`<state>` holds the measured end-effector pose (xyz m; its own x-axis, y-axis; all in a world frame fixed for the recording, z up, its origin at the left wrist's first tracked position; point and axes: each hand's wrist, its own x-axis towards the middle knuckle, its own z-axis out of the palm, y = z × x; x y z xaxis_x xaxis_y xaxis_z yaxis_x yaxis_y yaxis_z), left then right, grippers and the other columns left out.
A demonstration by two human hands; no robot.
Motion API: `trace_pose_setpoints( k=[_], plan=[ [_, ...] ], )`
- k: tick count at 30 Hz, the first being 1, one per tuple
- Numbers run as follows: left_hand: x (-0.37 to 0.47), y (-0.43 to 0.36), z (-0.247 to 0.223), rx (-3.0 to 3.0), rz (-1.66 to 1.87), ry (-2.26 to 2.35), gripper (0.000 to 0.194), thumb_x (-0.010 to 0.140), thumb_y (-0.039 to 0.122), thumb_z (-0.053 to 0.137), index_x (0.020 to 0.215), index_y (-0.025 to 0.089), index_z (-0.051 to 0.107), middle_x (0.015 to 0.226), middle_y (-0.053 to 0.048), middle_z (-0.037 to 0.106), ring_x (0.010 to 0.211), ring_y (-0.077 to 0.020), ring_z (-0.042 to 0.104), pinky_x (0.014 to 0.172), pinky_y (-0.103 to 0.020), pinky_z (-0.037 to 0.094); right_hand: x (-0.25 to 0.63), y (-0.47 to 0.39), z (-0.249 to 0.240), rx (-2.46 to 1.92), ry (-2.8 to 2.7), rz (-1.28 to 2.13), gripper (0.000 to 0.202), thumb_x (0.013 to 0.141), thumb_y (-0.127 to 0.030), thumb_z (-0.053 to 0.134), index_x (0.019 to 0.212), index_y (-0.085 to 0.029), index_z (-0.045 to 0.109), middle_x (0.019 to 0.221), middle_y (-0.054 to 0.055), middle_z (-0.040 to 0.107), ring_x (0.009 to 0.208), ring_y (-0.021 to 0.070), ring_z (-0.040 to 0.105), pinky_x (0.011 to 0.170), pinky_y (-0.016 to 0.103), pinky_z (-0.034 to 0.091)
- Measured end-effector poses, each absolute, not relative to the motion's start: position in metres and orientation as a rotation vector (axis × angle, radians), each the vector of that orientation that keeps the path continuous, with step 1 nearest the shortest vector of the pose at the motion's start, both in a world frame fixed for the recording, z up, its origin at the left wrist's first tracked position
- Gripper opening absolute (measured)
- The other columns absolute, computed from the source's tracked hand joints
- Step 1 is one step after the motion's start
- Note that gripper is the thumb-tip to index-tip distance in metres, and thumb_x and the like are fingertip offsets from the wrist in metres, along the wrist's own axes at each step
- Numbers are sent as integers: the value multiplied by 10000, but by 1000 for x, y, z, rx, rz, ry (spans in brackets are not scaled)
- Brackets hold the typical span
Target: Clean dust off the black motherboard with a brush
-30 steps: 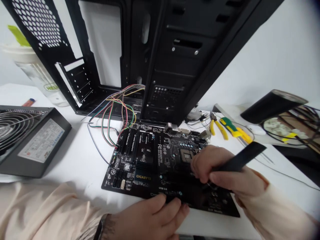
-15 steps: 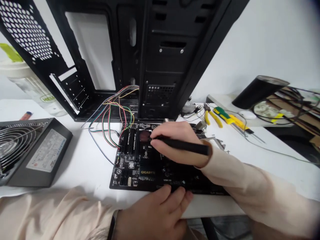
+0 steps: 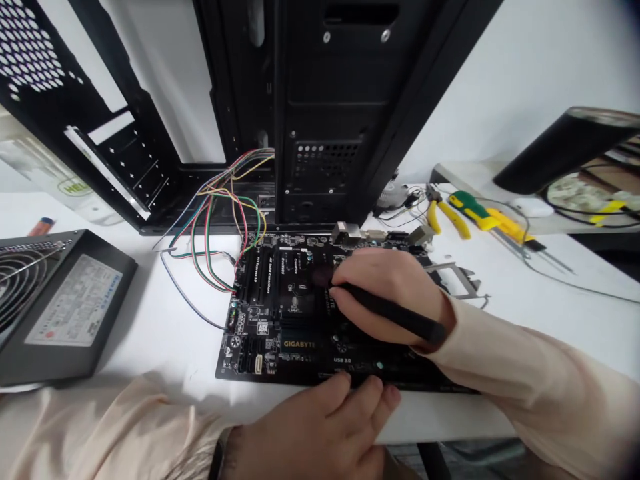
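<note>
A black brush (image 3: pixel 390 310) with a dark, blurred head is in my right hand (image 3: pixel 385 287). My fingers are wrapped round its handle, and the head is over the slots of a black Gigabyte motherboard (image 3: pixel 300 363). Whether the bristles touch the board cannot be made out. At the board's front edge lies my left hand (image 3: pixel 325 417), palm down and empty, with its fingers a little apart and their tips at the edge. Several thin coloured wires (image 3: pixel 205 230) run from the case towards the board's left edge.
A black computer case (image 3: pixel 320 100) stands open behind the board. At the left sits a power supply (image 3: pixel 85 307), with a clear bottle (image 3: pixel 75 180) behind it. Yellow-handled pliers (image 3: pixel 450 217), a green-and-yellow screwdriver (image 3: pixel 473 210) and a black cylinder (image 3: pixel 555 153) are at the right.
My right hand and the brush have moved to the right over the motherboard. My left hand has stayed at the front edge. The camera view has shifted slightly.
</note>
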<state>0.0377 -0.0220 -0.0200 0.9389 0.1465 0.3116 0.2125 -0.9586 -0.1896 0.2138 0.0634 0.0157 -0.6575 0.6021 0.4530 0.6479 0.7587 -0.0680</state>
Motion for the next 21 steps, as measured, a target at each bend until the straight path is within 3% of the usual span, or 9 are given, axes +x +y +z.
trace_pose_setpoints(
  k=[4,12,21],
  plan=[
    [39,-22,-20,-2846,-447,-283,208,953,215,472,948,221,680,1266,-45,617,1127,-187,556,928,-323,362,220,62,19,-1017,-2474,-243,248,835,-200,455,608,-190,557,536,9,578,512,143,504,514,282,346],
    [38,-23,-20,-2844,-477,-292,210,955,233,479,918,239,685,1243,-25,633,1120,-173,557,914,-308,365,212,55,16,-770,-2485,28,172,890,-211,484,825,-147,630,685,37,651,628,139,578,589,249,442],
    [38,-24,-21,-2847,-490,-283,213,957,212,467,943,224,679,1252,-43,626,1113,-177,562,922,-315,368,217,59,17,-1020,-2546,-271,269,816,-199,439,564,-179,532,495,7,534,455,121,441,497,280,299]
  ],
)
